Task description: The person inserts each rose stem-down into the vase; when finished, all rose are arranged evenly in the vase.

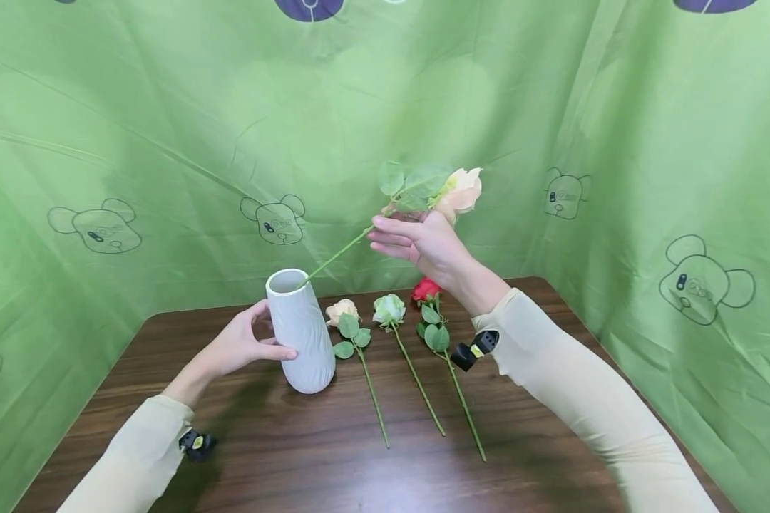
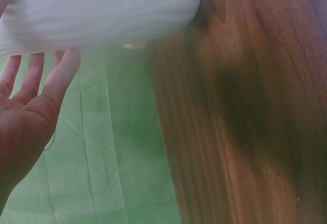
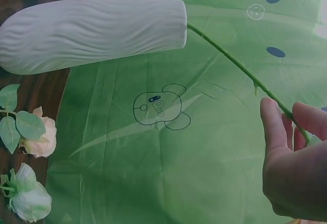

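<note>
A white vase [image 1: 303,345] with a wavy relief stands upright on the wooden table. My left hand [image 1: 239,345] grips its left side, thumb across the front and fingers behind. In the left wrist view the fingertips [image 2: 65,75] meet the vase wall. My right hand [image 1: 431,246] pinches the stem of a pale peach rose [image 1: 463,191] just below its leaves. The stem [image 3: 225,54] slants down to the left, its lower end inside the vase mouth and hidden there. The bloom hangs up and right of the hand.
Right of the vase lie a peach rose [image 1: 343,313], a green-white rose [image 1: 389,309] and a red rose [image 1: 426,289], stems pointing toward the table's front. A green curtain [image 1: 192,142] with bear drawings encloses the dark brown table [image 1: 282,456] at the back and sides.
</note>
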`<state>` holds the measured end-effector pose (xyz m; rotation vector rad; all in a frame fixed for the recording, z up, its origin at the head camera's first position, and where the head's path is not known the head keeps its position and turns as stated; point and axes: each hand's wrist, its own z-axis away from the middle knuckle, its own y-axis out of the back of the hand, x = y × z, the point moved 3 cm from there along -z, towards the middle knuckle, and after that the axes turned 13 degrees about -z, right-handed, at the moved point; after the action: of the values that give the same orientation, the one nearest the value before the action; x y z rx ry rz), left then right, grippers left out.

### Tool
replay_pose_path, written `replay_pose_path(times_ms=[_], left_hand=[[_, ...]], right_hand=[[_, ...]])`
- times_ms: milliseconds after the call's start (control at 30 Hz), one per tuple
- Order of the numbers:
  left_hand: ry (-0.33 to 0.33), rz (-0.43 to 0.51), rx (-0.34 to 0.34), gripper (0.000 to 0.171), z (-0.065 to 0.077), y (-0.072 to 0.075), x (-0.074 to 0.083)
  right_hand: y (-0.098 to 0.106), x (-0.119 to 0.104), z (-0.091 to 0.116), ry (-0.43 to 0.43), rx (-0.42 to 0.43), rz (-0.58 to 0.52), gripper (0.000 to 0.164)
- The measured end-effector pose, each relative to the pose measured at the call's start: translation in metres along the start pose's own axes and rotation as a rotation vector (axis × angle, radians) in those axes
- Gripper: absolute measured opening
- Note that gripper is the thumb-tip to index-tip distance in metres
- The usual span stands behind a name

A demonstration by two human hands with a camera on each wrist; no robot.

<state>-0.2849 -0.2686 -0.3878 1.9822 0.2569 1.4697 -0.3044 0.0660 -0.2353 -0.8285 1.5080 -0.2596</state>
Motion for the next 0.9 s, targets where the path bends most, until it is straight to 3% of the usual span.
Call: replay_pose_path(times_ms=[400,533,900], left_hand=[[-0.011,0.033,-0.014,0.081,0.000,-0.003,0.000],[-0.006,0.034,-0.010,0.082,-0.001,-0.002,0.001],[-0.011,0.019,-0.016,0.082,-0.004,-0.003,-0.003]], right_hand=[[-0.017,0.013,-0.006,-0.020,-0.058,0.010,0.011],[-0.021,0.019,-0.010,-0.011,-0.077,-0.028,0.008],[-0.028,0.032,-0.019,0.039,-0.029,-0.169,0.004]])
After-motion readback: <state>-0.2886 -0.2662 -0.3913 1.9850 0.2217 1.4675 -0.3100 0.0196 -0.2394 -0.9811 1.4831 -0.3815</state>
